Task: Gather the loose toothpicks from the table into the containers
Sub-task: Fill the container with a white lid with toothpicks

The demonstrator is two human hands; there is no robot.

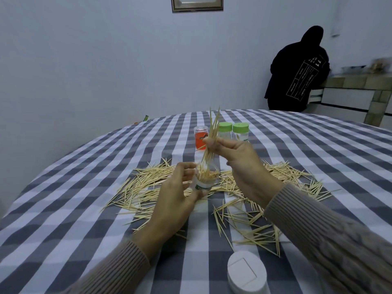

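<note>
My left hand [176,200] grips a clear open container [206,180] above the table; it is partly filled with upright toothpicks. My right hand [239,164] pinches a bundle of toothpicks [212,132] above it, their lower tips reaching into the container's mouth. Many loose toothpicks [148,183] lie scattered on the checked tablecloth around and under both hands, with another patch of toothpicks [250,228] nearer to me on the right.
Behind the hands stand an orange-labelled jar [200,137] and two green-lidded jars [225,129] [240,131]. A white lid [246,274] lies near the front edge. A person in a dark hooded top [297,73] stands at a counter at the far right.
</note>
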